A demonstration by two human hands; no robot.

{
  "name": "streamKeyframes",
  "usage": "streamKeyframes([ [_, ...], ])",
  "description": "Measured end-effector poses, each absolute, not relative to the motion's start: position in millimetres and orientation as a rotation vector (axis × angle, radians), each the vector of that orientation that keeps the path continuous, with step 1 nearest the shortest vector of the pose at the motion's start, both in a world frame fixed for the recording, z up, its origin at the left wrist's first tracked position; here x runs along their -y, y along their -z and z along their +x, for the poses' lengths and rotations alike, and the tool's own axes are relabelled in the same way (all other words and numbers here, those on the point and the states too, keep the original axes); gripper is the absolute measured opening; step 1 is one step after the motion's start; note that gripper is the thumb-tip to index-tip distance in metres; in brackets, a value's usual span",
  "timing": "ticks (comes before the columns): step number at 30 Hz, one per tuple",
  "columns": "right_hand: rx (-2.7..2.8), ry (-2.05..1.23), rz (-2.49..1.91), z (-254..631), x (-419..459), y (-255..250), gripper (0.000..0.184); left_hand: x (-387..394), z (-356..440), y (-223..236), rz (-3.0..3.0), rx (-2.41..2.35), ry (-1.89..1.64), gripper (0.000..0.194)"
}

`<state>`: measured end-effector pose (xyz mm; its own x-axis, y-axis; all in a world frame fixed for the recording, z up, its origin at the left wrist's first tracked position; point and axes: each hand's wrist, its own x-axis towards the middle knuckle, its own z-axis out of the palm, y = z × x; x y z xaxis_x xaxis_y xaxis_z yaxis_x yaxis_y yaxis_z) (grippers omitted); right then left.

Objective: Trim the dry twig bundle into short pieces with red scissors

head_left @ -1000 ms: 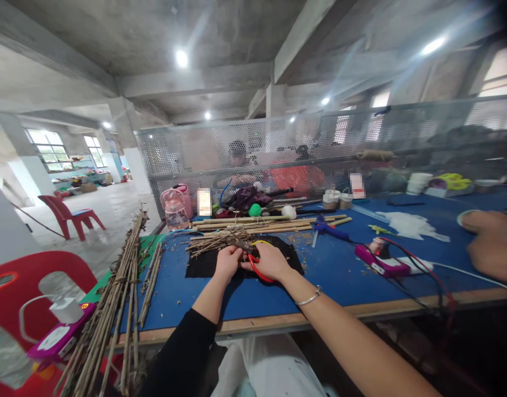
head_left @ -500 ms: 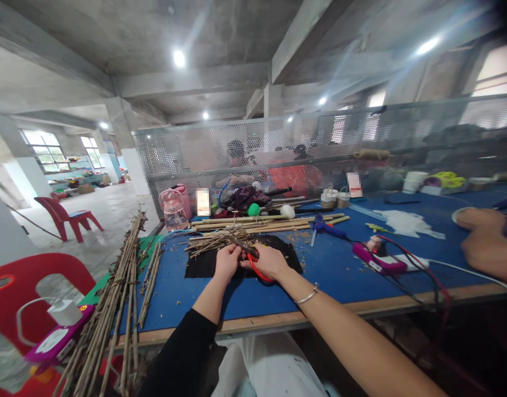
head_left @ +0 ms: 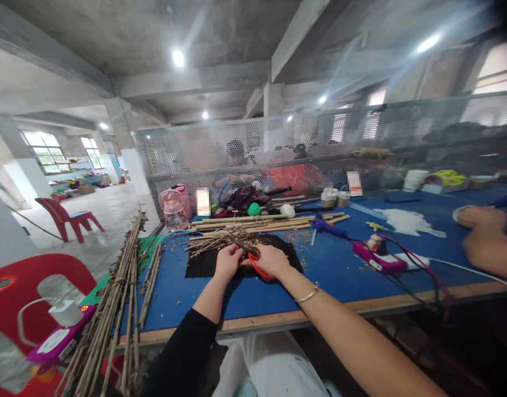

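My right hand [head_left: 273,260] is wrapped around the red handle of a pair of pruning shears [head_left: 258,268]. The dark blades point up and left, over the tips of my left fingers. My left hand [head_left: 227,261] is closed in a pinch close beside the blades; what looks like a short twig is between its fingers, mostly hidden. Just beyond both hands, a heap of thin cut twigs [head_left: 209,242] lies on a black cloth [head_left: 199,267]. The cloth rests on the blue tabletop [head_left: 187,300].
A tall bundle of sticks [head_left: 121,286] leans at the left table edge beside a red chair [head_left: 42,275]. Bamboo poles [head_left: 273,225] lie behind the twigs. To the right are a blue glue gun [head_left: 330,227], a purple power strip [head_left: 379,259] with cords, and another person's arm [head_left: 487,242].
The shears' handles have come closer together; the yellow part that showed earlier is now mostly covered. Both hands stay in nearly the same place. The view has shifted slightly.
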<state>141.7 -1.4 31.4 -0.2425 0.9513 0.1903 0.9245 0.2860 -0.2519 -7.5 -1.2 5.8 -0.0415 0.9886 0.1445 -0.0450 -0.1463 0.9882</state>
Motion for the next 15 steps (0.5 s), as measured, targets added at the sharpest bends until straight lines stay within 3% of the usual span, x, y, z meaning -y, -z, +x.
streamKeyframes([
  [15,2.214,-0.077,-1.683,141.3,1.8,-30.4,0.059,6.2,-9.2,-13.8,1.217,-1.208,-1.336,0.014],
])
